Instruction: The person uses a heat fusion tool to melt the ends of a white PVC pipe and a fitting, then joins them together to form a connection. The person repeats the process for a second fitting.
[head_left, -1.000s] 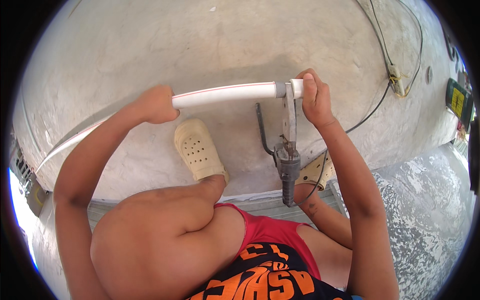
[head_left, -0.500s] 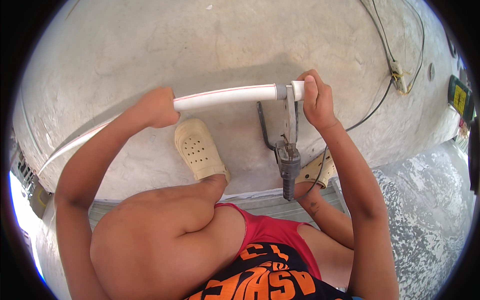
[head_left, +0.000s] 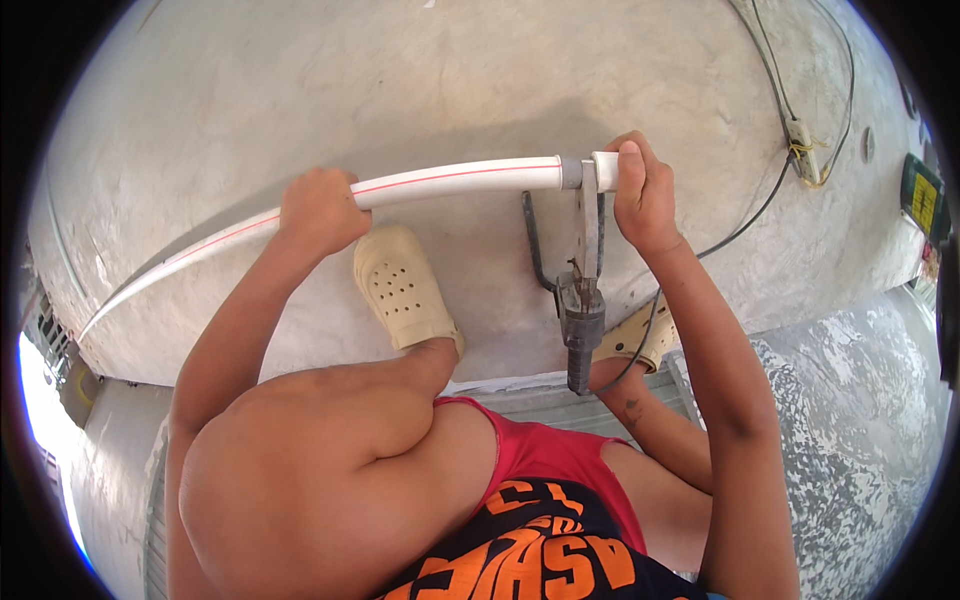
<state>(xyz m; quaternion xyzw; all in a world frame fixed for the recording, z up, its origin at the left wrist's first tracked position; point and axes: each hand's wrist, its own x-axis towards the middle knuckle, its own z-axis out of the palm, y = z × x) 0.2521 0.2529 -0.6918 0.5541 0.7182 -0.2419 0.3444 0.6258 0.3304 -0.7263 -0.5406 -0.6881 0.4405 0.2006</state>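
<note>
A long white plastic pipe [head_left: 460, 177] with a thin red stripe runs left from a pipe fusion welder [head_left: 580, 310]. My left hand [head_left: 325, 210] is closed around the pipe, well back from its right end. That end meets the grey heating socket [head_left: 571, 172] on the welder's flat metal plate [head_left: 589, 225]. On the plate's other side sits a short white pipe fitting [head_left: 604, 170], and my right hand [head_left: 642, 192] grips it with the thumb on top. How deep the pipe and the fitting sit on the sockets cannot be made out.
The welder's bent black metal stand [head_left: 533, 245] rests on the concrete floor [head_left: 420, 90]. Its black cord [head_left: 745, 235] leads to an extension socket [head_left: 803, 145] at upper right. My feet in beige clogs [head_left: 400, 285] flank the welder. A dark green object with a yellow panel [head_left: 922, 195] lies far right.
My left forearm has swung inward and the wrist has turned, the hand still around the pipe. My right hand keeps its grip on the fitting. The whole view has shifted slightly.
</note>
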